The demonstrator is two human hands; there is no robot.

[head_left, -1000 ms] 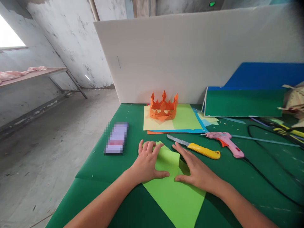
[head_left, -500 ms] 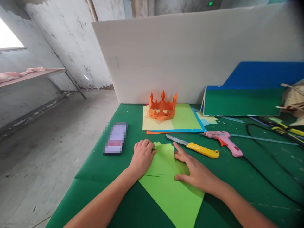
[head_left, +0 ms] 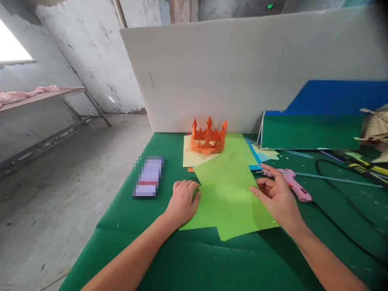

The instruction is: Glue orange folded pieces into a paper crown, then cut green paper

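Observation:
Two overlapping light-green paper sheets (head_left: 230, 198) lie in front of me, the upper one raised and turned at an angle. My left hand (head_left: 183, 203) rests at the left edge of the lower sheet, its fingers curled together and pressing there; the fingertips are partly hidden. At the right edge of the upper sheet, my right hand (head_left: 277, 198) pinches the paper between thumb and fingers, index finger extended. Behind the sheets stands an orange folded-paper crown (head_left: 208, 139). The yellow utility knife is hidden behind the paper and right hand.
A phone with a blurred screen (head_left: 148, 178) lies to the left. Right of my hand is a pink glue gun (head_left: 298, 188) with a black cord. Coloured paper (head_left: 189, 155) lies under the crown. A white board (head_left: 212, 72) and a green panel (head_left: 309, 131) stand behind.
My right hand has moved right and taken the upper green sheet's edge, lifting and swinging the sheet so it now covers the knife. My left hand has stayed in place.

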